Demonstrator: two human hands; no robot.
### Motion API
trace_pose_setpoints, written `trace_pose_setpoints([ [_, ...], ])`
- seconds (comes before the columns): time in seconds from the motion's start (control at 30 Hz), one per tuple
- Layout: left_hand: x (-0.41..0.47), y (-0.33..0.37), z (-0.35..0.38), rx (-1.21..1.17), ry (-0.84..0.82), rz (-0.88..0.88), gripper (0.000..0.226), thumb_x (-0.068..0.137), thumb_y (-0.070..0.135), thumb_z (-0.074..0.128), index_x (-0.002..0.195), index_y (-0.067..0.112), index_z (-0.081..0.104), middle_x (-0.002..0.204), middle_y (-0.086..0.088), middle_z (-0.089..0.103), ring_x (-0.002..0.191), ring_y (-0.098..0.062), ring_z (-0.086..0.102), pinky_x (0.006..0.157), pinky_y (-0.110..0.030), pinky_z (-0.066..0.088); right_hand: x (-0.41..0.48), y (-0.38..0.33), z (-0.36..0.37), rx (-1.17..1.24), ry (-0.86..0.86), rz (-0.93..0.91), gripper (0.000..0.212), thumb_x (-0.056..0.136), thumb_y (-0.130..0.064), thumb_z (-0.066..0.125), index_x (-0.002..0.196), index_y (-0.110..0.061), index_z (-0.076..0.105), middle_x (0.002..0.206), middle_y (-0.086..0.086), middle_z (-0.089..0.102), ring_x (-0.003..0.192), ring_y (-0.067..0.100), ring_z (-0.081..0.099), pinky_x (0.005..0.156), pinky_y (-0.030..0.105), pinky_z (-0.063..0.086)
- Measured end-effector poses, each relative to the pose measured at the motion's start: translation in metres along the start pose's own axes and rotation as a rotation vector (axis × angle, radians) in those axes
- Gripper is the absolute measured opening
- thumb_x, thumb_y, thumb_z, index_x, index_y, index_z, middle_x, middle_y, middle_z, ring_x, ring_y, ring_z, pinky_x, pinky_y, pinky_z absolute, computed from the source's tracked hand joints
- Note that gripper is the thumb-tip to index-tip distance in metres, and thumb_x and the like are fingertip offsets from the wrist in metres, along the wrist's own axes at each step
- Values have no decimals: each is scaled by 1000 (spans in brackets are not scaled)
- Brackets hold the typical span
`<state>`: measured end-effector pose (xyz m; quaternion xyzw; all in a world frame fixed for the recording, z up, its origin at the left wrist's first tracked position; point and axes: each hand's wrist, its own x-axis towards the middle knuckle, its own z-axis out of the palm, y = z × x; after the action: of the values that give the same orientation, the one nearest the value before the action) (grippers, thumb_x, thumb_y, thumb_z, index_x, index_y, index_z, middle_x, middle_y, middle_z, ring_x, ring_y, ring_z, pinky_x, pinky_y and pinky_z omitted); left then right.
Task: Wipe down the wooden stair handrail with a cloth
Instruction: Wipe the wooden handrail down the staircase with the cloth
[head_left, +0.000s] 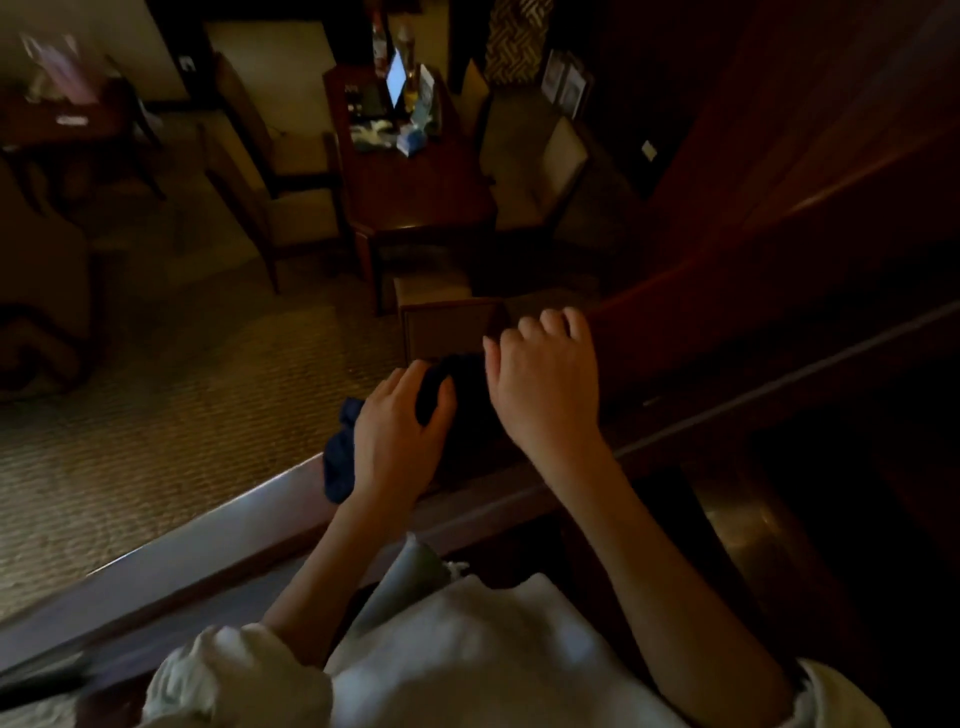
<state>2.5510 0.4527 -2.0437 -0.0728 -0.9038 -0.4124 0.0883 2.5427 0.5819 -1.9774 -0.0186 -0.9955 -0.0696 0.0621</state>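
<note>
- Since the light is dim, I lose half the dark blue cloth (340, 457) in shadow on the wooden handrail (208, 540).
- My left hand (400, 431) grips it.
- My right hand (540, 384) curls; around what, I cannot tell.
- Blurred bottles (382, 47) top the table (415, 192).

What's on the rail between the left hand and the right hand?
The head view shows the dark cloth bunched on the handrail between the left hand and the right hand.

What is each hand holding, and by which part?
The left hand grips the dark blue cloth at its bunched middle on the handrail. Whether the right hand, fingers curled, holds it too cannot be told.
</note>
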Motion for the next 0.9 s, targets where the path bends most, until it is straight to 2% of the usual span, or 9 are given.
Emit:
trace_pose_setpoints([
  [0.1, -15, -29, -7, 37, 71, -19, 26, 98, 28, 50, 104, 5, 60, 92, -7, 62, 83, -13, 54, 67, -29, 37, -3, 0, 5, 19, 76, -2, 46, 103, -35, 35, 89, -10, 71, 94, 6, 70, 105, 26, 58, 105, 42, 32],
  [0.27, -41, -53, -11, 81, 59, -17, 29, 97, 29, 51, 116, 8, 57, 107, -6, 59, 98, -23, 55, 74, -32, 40, -5, 5, 10, 67, 149, -123, 43, 103, -37, 36, 95, -13, 72, 100, 5, 69, 106, 25, 58, 107, 43, 30],
  [0.33, -54, -53, -10, 75, 65, 4, 38, 98, 36, 46, 126, 11, 54, 120, -5, 57, 110, -22, 53, 86, -34, 43, -5, 10, 13, 119, 215, -249, 39, 101, -35, 41, 95, -14, 74, 99, 4, 71, 102, 24, 61, 105, 42, 34],
  [0.43, -63, -53, -4, 82, 99, -12, 54, 96, 46, 31, 135, 13, 49, 133, -4, 54, 124, -21, 48, 102, -40, 41, -10, 18, 16, 151, 195, -403, 38, 98, -37, 42, 102, -15, 73, 102, 2, 71, 101, 22, 63, 97, 39, 41],
  [0.63, -59, -59, 2, 67, 179, 61, 47, 97, 39, 37, 132, 11, 53, 131, -6, 57, 122, -24, 51, 99, -50, 45, -8, 19, 14, 116, 269, -573, 37, 93, -44, 50, 104, -18, 73, 100, -3, 71, 96, 17, 65, 92, 34, 44],
  [0.73, -63, -55, 2, 107, 170, 88, 52, 96, 43, 36, 136, 12, 49, 137, -8, 52, 128, -26, 46, 105, -51, 39, -10, 25, 17, 104, 263, -679, 41, 94, -47, 50, 109, -16, 72, 105, 0, 71, 96, 18, 66, 84, 34, 49],
  [0.9, -64, -59, -1, 250, 50, 186, 78, 90, 67, 32, 148, 16, 30, 153, -10, 33, 142, -27, 27, 118, -48, 18, -10, 28, 20, 136, 279, -721, 38, 97, -40, 49, 115, -15, 71, 114, 3, 71, 104, 18, 67, 88, 34, 52],
])
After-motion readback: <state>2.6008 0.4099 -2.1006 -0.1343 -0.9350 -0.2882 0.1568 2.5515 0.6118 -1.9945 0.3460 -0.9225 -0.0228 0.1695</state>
